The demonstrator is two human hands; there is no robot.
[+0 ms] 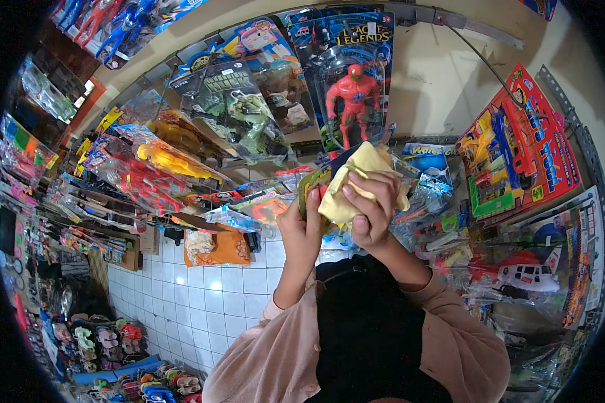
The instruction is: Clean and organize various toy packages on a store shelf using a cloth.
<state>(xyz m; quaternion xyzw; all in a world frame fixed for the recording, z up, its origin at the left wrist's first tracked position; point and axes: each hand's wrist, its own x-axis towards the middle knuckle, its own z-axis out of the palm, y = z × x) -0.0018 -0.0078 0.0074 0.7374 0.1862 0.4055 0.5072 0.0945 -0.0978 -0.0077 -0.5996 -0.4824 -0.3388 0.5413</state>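
Observation:
A pale yellow cloth (pixel 363 171) is bunched in my right hand (pixel 375 208), its fingers curled into the folds. Close by on the left, my left hand (pixel 301 225) is closed on the edge of a toy package (pixel 312 183), with its thumb up along the side. The cloth presses against that package and covers most of it, so the toy inside cannot be made out. Just beyond both hands hangs a blue blister card with a red muscular action figure (pixel 353 104). To its left is a card with a green monster figure (pixel 247 121).
Packaged toys hang from a metal rack (pixel 477 27) all round my hands. A red boxed toy tool set (pixel 521 144) and a bagged helicopter (pixel 521 274) are at the right. White floor tiles (pixel 202 295), an orange bag (pixel 225 247) and rows of sandals (pixel 107 339) lie lower left.

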